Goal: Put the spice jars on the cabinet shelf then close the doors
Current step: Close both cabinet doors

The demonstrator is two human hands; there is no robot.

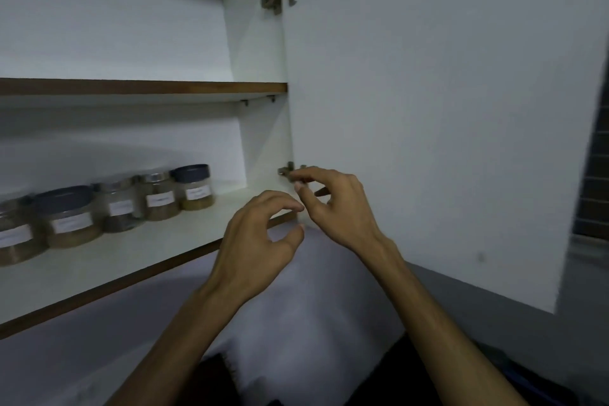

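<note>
Head view: five jars stand in a row on the lower shelf, toward its back left, labels facing out. Right door stands open. Left hand hovers at the shelf's front right corner, fingers curled loosely, holding nothing. Right hand is just beside it, at the door's lower hinge, fingers loosely curled and empty.

Five spice jars line the shelf.
</note>
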